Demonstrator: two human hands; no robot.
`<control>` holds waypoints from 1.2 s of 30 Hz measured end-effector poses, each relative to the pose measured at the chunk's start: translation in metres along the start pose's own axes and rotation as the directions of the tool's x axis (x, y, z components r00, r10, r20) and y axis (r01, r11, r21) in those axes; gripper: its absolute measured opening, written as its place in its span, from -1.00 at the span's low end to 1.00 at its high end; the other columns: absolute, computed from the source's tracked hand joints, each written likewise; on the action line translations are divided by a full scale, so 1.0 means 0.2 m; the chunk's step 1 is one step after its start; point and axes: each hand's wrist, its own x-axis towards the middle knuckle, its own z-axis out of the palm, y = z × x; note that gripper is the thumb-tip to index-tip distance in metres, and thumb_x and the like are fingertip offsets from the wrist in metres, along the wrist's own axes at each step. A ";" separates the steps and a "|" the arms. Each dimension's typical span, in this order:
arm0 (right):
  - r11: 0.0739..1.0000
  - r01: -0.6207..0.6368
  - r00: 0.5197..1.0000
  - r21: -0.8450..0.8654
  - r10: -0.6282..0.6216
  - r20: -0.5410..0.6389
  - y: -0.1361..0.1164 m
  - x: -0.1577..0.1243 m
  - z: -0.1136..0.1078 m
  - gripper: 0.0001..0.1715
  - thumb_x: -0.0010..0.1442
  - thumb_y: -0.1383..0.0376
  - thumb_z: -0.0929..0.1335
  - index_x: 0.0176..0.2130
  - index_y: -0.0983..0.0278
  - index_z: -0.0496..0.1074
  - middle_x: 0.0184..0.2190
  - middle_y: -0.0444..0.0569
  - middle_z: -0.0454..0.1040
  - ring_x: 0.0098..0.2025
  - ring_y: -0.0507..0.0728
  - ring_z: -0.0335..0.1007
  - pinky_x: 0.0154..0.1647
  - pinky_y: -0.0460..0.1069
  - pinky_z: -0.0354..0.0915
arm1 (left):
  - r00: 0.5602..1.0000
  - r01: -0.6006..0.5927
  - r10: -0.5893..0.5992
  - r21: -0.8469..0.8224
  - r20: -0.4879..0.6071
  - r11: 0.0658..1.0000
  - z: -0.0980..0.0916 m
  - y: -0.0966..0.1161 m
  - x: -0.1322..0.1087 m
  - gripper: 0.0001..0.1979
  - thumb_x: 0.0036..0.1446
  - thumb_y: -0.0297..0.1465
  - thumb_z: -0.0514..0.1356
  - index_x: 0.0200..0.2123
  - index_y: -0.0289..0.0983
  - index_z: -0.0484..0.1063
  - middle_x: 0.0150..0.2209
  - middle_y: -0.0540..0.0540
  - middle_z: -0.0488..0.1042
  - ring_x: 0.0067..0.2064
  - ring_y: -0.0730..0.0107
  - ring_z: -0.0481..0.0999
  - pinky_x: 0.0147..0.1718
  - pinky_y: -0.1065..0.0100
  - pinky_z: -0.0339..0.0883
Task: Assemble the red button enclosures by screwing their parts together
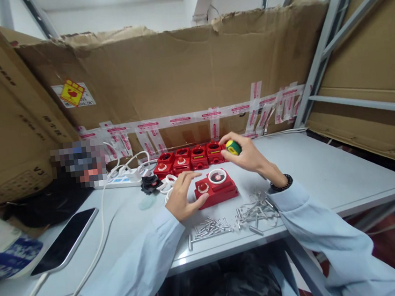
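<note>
A: Taking the head view, what to report of the right hand (249, 155)?

B: Closed around the green and yellow handle of a screwdriver (233, 147), raised over the table (305, 165), to the right of the red device (220, 198) and a little beyond it. Banded at the wrist with dark beads (282, 184).

A: And of the left hand (181, 196)?

B: Open, with fingers arched and thumb apart, by the left end of the same device. Overlapping that end with the thumb in this view; impossible to tell whether touching or just short of it.

A: Where to find the device itself?

B: Flat on the table, between the 2 hands. Topped with a white ring (218, 182) at the right and a round red knob (203, 186) at the left.

A: And nearer?

B: Scattered in 2 loose piles towards the near edge: silver screws (211, 227) at the left, small metal pieces (257, 212) at the right, some too tangled to tell apart.

A: Farther off?

B: Possible to count at least 4 more red devices (198, 158) in a row, then, going left, a black round part (150, 185), white rings (168, 183) and a power strip (125, 179). Nearer at far left, a phone (66, 239).
</note>
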 end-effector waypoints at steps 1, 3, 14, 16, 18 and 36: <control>0.999 0.008 0.994 -0.034 -0.005 0.106 0.01 0.00 0.01 -0.86 0.05 0.28 0.30 -0.32 0.27 0.33 -0.46 -0.15 0.37 -0.44 0.02 0.25 -0.36 -0.06 0.17 | 0.999 0.032 -0.033 0.018 0.031 0.999 0.01 -0.01 0.01 -0.43 0.04 -0.18 0.20 0.09 -0.28 0.19 0.05 -0.25 0.28 0.10 0.08 0.27 0.07 0.06 0.16; 0.994 0.015 0.973 -0.112 0.012 0.232 0.03 -0.01 0.02 -0.83 0.09 0.22 0.30 -0.34 0.28 0.35 -0.47 -0.13 0.40 -0.44 0.02 0.26 -0.36 -0.06 0.15 | 0.989 0.076 -0.081 0.043 0.123 0.996 0.04 -0.04 0.03 -0.23 -0.03 -0.08 0.23 0.18 -0.27 0.07 0.15 -0.29 0.19 0.17 -0.02 0.20 0.11 -0.01 0.09; 0.712 -0.131 0.820 -0.690 0.469 0.329 0.25 -0.02 0.06 -0.65 0.22 0.12 0.21 -0.14 0.32 0.32 -0.19 0.13 0.48 -0.21 0.15 0.38 -0.33 -0.06 0.10 | 0.989 0.134 -0.123 -0.157 0.080 0.978 0.04 -0.09 0.07 -0.41 -0.06 -0.12 0.26 0.03 -0.27 0.33 0.00 -0.21 0.41 0.02 0.07 0.39 0.04 0.11 0.23; 0.699 -0.133 0.781 -0.703 0.510 0.360 0.28 -0.03 0.08 -0.66 0.18 0.15 0.25 -0.13 0.32 0.33 -0.16 0.16 0.48 -0.17 0.18 0.40 -0.32 -0.05 0.12 | 0.983 0.182 -0.182 -0.207 0.018 0.961 0.03 -0.09 0.07 -0.42 -0.05 -0.12 0.25 0.02 -0.29 0.34 -0.01 -0.20 0.42 0.00 0.08 0.41 0.02 0.12 0.24; 0.688 -0.130 0.742 -0.714 0.545 0.390 0.30 -0.05 0.11 -0.67 0.14 0.19 0.29 -0.12 0.32 0.35 -0.13 0.18 0.48 -0.14 0.21 0.40 -0.30 -0.04 0.15 | 0.969 0.223 -0.241 -0.251 -0.045 0.942 0.01 -0.10 0.07 -0.43 -0.04 -0.12 0.23 0.02 -0.28 0.35 -0.02 -0.19 0.43 -0.01 0.08 0.42 0.00 0.12 0.25; 0.993 -0.116 0.761 -0.007 0.093 0.642 0.09 -0.03 0.05 -0.45 -0.06 0.09 0.44 -0.09 0.26 0.37 -0.20 -0.02 0.47 -0.21 0.08 0.38 -0.25 -0.03 0.29 | 0.675 0.147 -0.459 -0.505 -0.577 0.851 -0.34 -0.28 0.11 -0.51 -0.10 -0.09 0.24 -0.21 -0.37 0.46 -0.31 -0.12 0.51 -0.25 0.29 0.48 -0.22 0.35 0.33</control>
